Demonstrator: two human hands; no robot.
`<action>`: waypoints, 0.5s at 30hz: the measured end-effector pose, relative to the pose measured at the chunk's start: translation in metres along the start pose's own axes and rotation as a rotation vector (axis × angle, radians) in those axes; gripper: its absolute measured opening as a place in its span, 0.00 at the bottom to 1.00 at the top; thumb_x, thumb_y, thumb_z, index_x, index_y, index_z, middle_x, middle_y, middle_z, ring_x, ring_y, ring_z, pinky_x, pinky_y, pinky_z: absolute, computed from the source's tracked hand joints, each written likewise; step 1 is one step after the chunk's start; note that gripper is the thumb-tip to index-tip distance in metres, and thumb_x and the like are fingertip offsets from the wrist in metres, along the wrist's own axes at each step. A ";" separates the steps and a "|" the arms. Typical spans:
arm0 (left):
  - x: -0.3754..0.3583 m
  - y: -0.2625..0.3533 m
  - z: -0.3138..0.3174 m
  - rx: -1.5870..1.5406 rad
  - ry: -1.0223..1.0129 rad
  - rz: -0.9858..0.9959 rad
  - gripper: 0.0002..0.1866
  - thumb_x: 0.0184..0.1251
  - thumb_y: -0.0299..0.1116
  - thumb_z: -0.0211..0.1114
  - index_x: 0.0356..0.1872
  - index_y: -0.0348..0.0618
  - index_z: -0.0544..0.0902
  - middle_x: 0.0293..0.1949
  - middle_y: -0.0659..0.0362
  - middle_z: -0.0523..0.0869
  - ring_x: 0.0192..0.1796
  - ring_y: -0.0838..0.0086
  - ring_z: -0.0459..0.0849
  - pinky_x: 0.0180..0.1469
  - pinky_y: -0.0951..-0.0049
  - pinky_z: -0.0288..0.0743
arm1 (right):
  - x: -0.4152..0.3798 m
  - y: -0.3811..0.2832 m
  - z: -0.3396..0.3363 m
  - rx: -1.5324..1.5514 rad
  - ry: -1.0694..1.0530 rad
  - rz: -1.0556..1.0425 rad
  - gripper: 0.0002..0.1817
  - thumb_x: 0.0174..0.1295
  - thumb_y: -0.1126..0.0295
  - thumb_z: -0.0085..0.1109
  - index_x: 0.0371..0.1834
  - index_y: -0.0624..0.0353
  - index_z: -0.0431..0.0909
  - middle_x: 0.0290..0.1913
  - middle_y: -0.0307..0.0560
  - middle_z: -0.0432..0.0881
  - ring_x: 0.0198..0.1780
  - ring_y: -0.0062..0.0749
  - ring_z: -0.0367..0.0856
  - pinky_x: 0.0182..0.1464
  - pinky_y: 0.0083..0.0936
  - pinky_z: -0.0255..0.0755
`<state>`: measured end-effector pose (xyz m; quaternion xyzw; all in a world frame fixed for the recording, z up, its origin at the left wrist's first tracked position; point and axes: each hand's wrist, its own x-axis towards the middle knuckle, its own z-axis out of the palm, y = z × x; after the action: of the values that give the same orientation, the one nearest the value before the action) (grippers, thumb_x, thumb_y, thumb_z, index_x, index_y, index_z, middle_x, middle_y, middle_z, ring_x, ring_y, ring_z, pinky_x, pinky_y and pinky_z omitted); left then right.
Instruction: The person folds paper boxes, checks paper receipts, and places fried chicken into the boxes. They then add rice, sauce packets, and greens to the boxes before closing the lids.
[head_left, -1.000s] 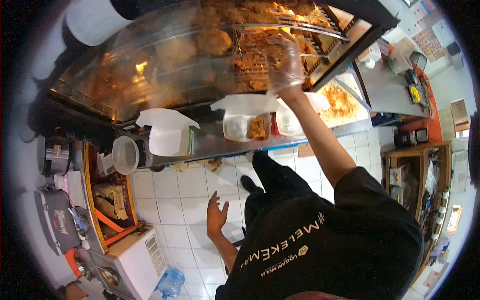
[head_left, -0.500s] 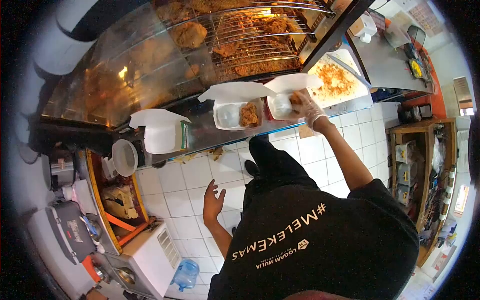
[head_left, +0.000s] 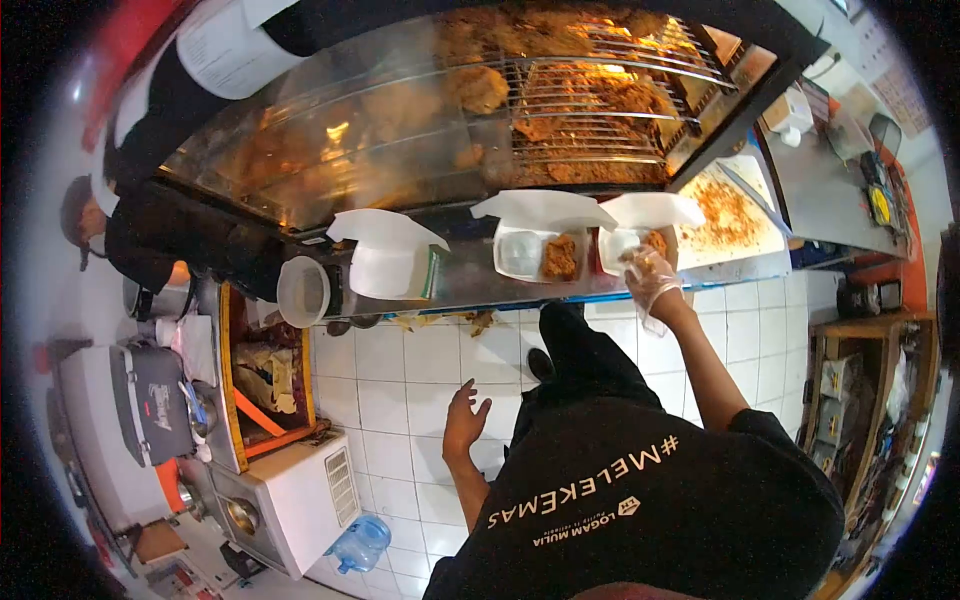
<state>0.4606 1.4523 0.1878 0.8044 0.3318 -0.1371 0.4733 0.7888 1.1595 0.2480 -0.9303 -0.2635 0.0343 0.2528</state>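
Note:
My right hand [head_left: 652, 278], in a clear plastic glove, is at the front edge of the rightmost open white box [head_left: 612, 252], its fingers bent and partly smeared. Inside that box are a wrapped white mound and a piece of fried chicken [head_left: 655, 241], just beyond the fingers. The middle box [head_left: 510, 262] holds a similar white mound and a brown chicken piece [head_left: 560, 257]. Further left, another white box [head_left: 385, 268] stands with its lid up. My left hand [head_left: 465, 418] hangs over the tiled floor, fingers apart, holding nothing.
Behind the boxes is a glass warmer with chicken on wire racks [head_left: 590, 120]. A crumb-strewn tray [head_left: 745, 242] lies to the right. At the left are a round plastic tub [head_left: 303, 290] and another person in dark clothes [head_left: 190, 235]. A blue water bottle [head_left: 360, 545] lies on the floor.
The view has shifted, so the counter and boxes appear further right. My right hand has drawn back from the chicken in the rightmost box towards its front edge. My left hand still hangs free.

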 end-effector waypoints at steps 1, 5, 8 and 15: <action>0.005 -0.003 0.002 -0.030 0.037 0.035 0.31 0.66 0.35 0.69 0.68 0.38 0.72 0.59 0.43 0.80 0.58 0.52 0.82 0.60 0.57 0.77 | 0.008 -0.018 -0.009 0.046 -0.040 0.002 0.13 0.64 0.66 0.60 0.50 0.54 0.82 0.48 0.57 0.84 0.52 0.55 0.82 0.57 0.41 0.76; 0.053 0.014 -0.016 0.118 0.492 0.353 0.23 0.64 0.27 0.67 0.60 0.39 0.76 0.66 0.41 0.71 0.71 0.46 0.66 0.73 0.52 0.61 | 0.034 -0.033 -0.012 0.076 -0.080 -0.109 0.14 0.66 0.61 0.62 0.50 0.55 0.83 0.43 0.57 0.85 0.46 0.52 0.84 0.50 0.43 0.77; 0.082 0.059 -0.052 0.157 0.632 0.329 0.20 0.65 0.26 0.66 0.59 0.39 0.77 0.65 0.44 0.70 0.72 0.47 0.65 0.73 0.52 0.61 | 0.043 -0.082 -0.042 0.128 -0.195 -0.100 0.16 0.68 0.60 0.60 0.54 0.54 0.82 0.49 0.55 0.86 0.49 0.52 0.83 0.52 0.42 0.77; 0.124 0.060 -0.024 0.009 0.379 0.573 0.09 0.62 0.22 0.66 0.43 0.38 0.84 0.41 0.51 0.87 0.46 0.57 0.86 0.52 0.61 0.79 | 0.010 -0.054 0.002 0.047 -0.595 -0.238 0.19 0.68 0.62 0.58 0.61 0.51 0.78 0.60 0.56 0.81 0.60 0.53 0.79 0.64 0.42 0.72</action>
<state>0.5903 1.5035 0.1738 0.8783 0.1738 0.1518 0.4188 0.7717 1.2055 0.2738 -0.8361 -0.4318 0.2812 0.1881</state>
